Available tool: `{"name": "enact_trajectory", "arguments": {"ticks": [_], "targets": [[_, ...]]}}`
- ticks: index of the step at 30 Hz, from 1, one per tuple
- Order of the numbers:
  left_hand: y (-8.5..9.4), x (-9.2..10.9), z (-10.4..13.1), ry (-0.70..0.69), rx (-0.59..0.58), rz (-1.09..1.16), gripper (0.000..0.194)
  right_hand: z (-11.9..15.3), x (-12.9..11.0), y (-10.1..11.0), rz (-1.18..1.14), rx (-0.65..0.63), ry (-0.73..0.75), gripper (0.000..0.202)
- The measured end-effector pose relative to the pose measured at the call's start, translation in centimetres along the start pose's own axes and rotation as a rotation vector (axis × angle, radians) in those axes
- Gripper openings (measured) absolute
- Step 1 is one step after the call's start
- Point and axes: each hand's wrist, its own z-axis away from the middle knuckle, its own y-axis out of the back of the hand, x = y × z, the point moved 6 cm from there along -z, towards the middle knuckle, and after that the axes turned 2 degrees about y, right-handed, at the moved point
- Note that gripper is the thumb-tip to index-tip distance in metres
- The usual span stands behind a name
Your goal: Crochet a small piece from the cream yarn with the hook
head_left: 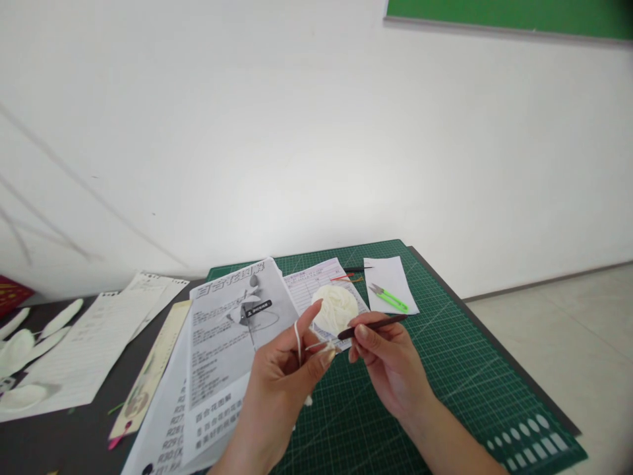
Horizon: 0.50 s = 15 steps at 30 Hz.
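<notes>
My left hand (289, 369) is raised over the green cutting mat (445, 376), forefinger up with a strand of white yarn (298, 340) looped over it and thumb and fingers pinching the small bit of work near the hook's tip. My right hand (388, 359) is closed on the dark crochet hook (373, 326), which points left toward that pinch. The ball of white yarn (337, 308) lies on the printed sheets (232, 330) just behind my hands, with the green thread snips (389, 298) on a white paper slip to its right.

"百合花图解" on instruction sheet (232, 330), codes "R29", "R30" lower down
</notes>
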Motion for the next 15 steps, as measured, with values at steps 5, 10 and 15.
{"name": "enact_trajectory", "arguments": {"ticks": [5, 10, 15], "targets": [[-0.1, -0.2, 0.0, -0.006, 0.022, 0.019, 0.049, 0.1, -0.2, 0.1, 0.053, -0.007, 0.049, 0.012], [0.0, -0.1, 0.0, -0.033, 0.04, 0.042, 0.045, 0.8, -2.0, 0.1, 0.271, -0.038, 0.382, 0.007], [0.0, -0.1, -0.3, -0.01, 0.019, 0.051, 0.046, 1.3, -2.9, -0.2, 0.391, -0.081, 0.558, 0.012]]}}
